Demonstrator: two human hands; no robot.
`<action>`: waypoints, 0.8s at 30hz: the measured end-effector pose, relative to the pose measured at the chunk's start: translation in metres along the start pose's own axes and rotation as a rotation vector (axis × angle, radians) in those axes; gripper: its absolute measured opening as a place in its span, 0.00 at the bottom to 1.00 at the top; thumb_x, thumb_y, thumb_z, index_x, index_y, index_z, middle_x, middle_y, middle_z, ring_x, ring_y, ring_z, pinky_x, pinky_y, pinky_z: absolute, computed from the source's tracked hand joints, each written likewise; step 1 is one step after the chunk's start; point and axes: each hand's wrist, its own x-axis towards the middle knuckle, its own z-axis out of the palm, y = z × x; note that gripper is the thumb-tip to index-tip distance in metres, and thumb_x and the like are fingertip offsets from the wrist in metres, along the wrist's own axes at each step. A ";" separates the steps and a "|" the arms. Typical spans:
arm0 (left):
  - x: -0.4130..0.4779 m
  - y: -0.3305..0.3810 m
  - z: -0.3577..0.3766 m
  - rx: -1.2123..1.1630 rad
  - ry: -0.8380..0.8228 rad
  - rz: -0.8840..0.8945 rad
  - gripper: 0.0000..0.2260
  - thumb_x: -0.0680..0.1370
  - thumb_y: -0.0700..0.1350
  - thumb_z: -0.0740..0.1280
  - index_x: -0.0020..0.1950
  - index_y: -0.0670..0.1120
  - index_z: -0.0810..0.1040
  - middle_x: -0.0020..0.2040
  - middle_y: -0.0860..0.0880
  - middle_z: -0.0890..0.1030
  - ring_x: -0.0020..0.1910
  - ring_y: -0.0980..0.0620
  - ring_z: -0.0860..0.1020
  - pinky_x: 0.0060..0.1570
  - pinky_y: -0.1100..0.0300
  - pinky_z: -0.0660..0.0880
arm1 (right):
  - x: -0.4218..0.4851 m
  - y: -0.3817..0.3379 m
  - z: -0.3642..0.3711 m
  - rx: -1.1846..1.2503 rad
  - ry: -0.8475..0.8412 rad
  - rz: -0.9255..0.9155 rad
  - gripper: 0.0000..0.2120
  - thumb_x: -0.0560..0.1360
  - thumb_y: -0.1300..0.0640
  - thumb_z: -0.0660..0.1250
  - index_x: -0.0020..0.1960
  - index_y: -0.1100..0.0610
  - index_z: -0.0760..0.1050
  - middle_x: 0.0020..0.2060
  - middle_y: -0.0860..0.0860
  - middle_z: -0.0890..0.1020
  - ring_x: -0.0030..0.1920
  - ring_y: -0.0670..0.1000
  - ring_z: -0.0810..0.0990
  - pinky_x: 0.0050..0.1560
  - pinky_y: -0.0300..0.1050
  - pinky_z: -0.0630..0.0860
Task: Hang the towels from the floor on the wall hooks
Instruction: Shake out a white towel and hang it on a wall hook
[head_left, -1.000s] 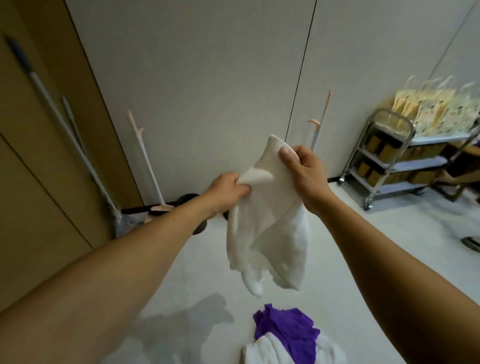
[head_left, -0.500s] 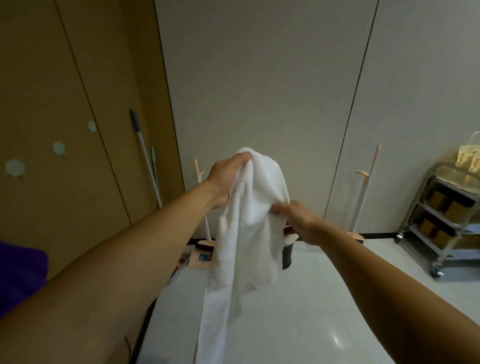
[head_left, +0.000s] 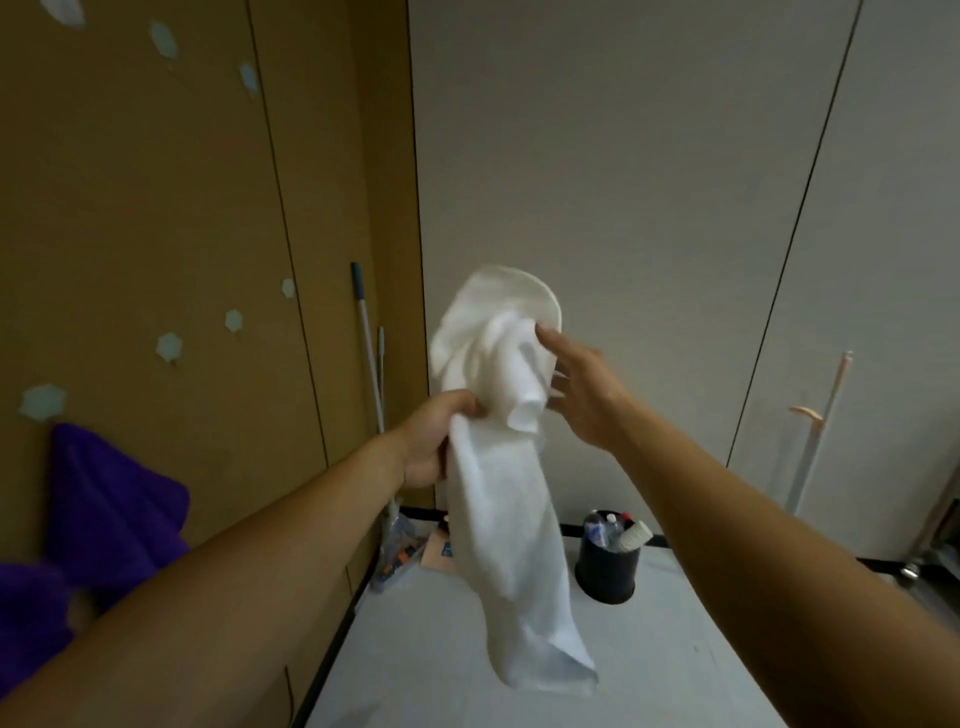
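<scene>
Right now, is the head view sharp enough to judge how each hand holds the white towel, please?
Head view: soft, dim, the white towel blurred at its top; the left hand plainly grips it, the right hand touches it with straight fingers; wall seams bow from the wide lens.

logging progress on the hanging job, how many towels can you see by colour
white towel: 1, gripped by the left hand
purple towel: 1, against the brown wall; folds may hide another
total: 2
</scene>
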 end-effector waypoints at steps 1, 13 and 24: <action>0.000 0.007 -0.001 -0.088 0.028 0.043 0.26 0.65 0.43 0.65 0.64 0.40 0.75 0.54 0.39 0.79 0.55 0.38 0.78 0.60 0.44 0.75 | -0.003 0.009 -0.007 -0.088 -0.053 0.068 0.33 0.69 0.35 0.70 0.65 0.55 0.74 0.61 0.55 0.79 0.59 0.56 0.80 0.60 0.57 0.77; -0.006 -0.006 0.005 0.185 0.067 -0.178 0.21 0.75 0.56 0.66 0.65 0.50 0.74 0.60 0.42 0.80 0.59 0.41 0.77 0.55 0.44 0.75 | -0.006 0.044 -0.001 0.213 0.076 0.242 0.20 0.76 0.47 0.67 0.58 0.62 0.80 0.50 0.59 0.85 0.51 0.58 0.84 0.51 0.51 0.80; -0.007 0.036 -0.033 -0.098 0.462 0.124 0.15 0.77 0.45 0.69 0.62 0.43 0.75 0.54 0.42 0.82 0.52 0.42 0.81 0.43 0.49 0.79 | 0.008 0.000 -0.013 0.449 0.237 -0.039 0.19 0.82 0.50 0.59 0.67 0.62 0.70 0.62 0.60 0.78 0.61 0.59 0.78 0.61 0.55 0.76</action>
